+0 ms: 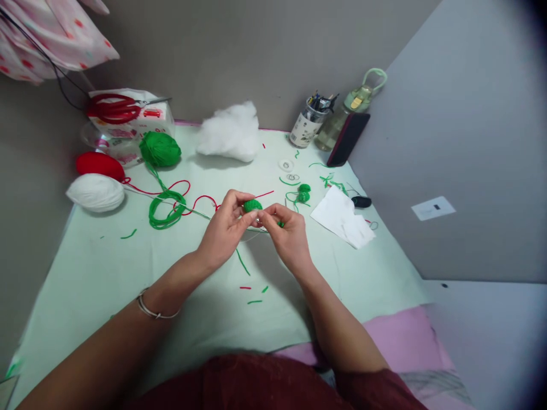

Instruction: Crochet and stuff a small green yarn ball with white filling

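- A small green knitted piece (253, 205) is held up in front of the person, above the middle of the table (128, 273).
- The left hand (224, 228) has its grip closed around this piece, thumb below and fingers behind.
- The right hand (288, 233) meets it at the right edge, its grip narrow, thumb and finger pinched together; what lies between them is too small to tell. A bit of green shows by its curled fingers.
- Just beyond the right hand, two small green bundles (303, 193) touch each other, loose strands about them.
- To the right lies a torn-edged white paper (342, 217), with a small black object (362, 201) near its far corner.
- Left of the hands is a loose coil of green yarn (152, 212), crossed by red yarn.
- Farther left sit a green ball (160, 149), a red ball (100, 166) and a white ball (96, 192).
- Red-handled scissors (115, 108) rest on a white package (149, 122).
- Along the back are fluffy white stuffing (231, 132), a pen cup (305, 130), a green-lidded bottle (335, 125) and, leaning before it, a dark flat slab (349, 139).
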`<state>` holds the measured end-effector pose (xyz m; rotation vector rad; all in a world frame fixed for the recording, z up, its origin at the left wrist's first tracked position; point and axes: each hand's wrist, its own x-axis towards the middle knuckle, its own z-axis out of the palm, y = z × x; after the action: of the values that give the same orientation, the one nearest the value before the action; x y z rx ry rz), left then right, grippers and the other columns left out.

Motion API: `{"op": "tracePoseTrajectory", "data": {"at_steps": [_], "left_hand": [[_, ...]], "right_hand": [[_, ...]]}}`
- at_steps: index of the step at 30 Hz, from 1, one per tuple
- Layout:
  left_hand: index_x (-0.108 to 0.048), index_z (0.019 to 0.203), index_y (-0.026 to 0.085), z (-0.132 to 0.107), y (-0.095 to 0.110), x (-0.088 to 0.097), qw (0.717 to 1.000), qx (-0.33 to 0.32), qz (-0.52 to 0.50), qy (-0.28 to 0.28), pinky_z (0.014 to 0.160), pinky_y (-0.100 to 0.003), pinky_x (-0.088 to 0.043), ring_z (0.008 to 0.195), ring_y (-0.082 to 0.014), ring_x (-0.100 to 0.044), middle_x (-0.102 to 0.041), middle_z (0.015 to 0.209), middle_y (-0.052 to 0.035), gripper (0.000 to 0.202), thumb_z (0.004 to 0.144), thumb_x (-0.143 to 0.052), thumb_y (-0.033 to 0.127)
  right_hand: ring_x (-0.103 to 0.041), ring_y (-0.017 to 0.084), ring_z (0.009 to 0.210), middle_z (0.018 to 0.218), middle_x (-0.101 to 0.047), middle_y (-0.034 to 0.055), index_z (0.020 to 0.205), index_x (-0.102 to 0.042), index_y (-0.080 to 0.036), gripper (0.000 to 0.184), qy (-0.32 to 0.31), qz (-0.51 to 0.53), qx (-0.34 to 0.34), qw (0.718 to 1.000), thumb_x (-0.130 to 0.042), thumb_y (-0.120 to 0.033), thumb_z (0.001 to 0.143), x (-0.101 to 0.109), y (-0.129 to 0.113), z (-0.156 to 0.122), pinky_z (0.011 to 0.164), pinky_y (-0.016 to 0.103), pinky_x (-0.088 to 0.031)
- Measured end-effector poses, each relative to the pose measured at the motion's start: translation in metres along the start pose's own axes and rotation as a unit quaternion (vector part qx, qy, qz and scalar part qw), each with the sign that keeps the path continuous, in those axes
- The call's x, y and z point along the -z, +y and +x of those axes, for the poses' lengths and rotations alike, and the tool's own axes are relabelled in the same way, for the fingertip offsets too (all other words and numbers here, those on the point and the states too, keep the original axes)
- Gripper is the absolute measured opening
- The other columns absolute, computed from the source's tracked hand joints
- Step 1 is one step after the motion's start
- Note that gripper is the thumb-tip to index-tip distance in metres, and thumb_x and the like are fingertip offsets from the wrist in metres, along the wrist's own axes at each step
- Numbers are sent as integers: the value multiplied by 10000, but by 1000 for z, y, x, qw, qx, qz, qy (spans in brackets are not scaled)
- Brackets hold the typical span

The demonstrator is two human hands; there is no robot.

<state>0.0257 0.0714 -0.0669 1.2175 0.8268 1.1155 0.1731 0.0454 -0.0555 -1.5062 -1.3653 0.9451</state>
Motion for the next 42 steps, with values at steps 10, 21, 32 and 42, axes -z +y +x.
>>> {"op": "tracePoseTrajectory", "data": {"at_steps": [10,21,32,42], "left_hand": [[-539,841,201,8,-10,5,996,70,-26,47,581,-218,-521,620,-97,-591,-594,746,46,194,753,-709,167],[-645,977,201,5,0,10,987,115,-97,-61,757,-248,-591,753,-96,-686,-638,873,36,158,882,-739,285],[-596,953,190,7,-4,14,991,104,-35,-71,687,-293,-595,664,-134,-701,-661,804,24,231,844,-762,307],[-592,829,199,11,-16,6,990,133,-36,10,585,-225,-512,630,-123,-606,-630,688,37,131,744,-691,191]], "right_hand": [[-440,122,529,628,-582,-35,803,-540,-231,168,-39,-191,117,974,-508,-285,959,-7,-4,-14,583,260,-314],[-481,115,548,578,-599,-41,709,-575,-212,292,-35,52,-8,998,-690,-425,873,3,-4,-1,585,259,-377],[-395,116,601,649,-509,-49,752,-586,-200,235,-101,46,-39,993,-568,-344,936,13,-17,-5,599,271,-318],[-373,125,549,601,-450,-67,774,-494,-238,147,-61,-112,21,992,-557,-289,897,-8,-5,-12,568,268,-288]]}}
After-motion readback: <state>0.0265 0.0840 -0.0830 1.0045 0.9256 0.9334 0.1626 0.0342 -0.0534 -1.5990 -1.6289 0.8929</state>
